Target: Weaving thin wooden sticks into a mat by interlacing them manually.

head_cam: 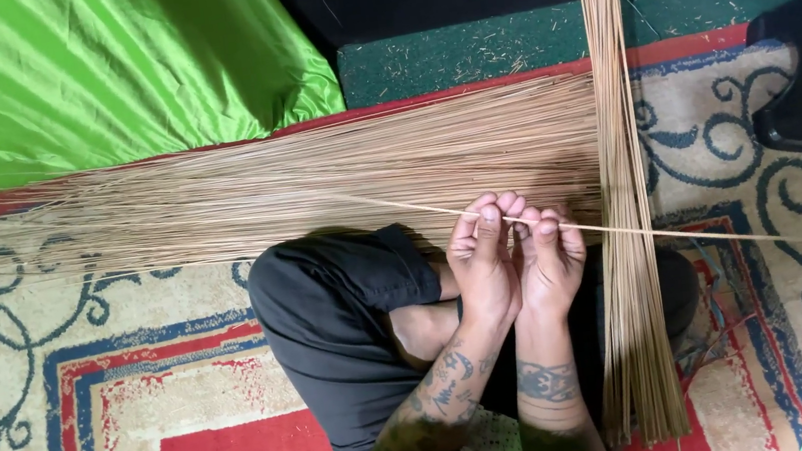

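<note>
— Tattooed forearms and a bent knee in dark grey cloth are seen closest to the lens. What is being held?

— One thin, pale straw-coloured stick (623,228) is pinched between both hands. The left hand (482,265) is closed on it with thumb and fingertips, and the right hand (552,264), pressed against the left, is clenched on the same stick just beside it. The stick runs slantwise across the lap, from over the spread sticks out past the right knee.

— Which step is judged to be in hand?

— A single stick appears to be worked or checked between the fingers, apart from the rest. A firm pinch and a steady pull along its length would be called for next, it is judged.

— What is counted, from left to right?

— One bright green satin cloth (83,80) is laid at far left. One broad flat layer of tan sticks (314,170) is spread sideways over the patterned cream, blue and red carpet (88,392). One held stick, two hands, then one upright bundle of tan sticks (615,131) crossing the layer at right. The sticks in each mass cannot be counted.
</note>
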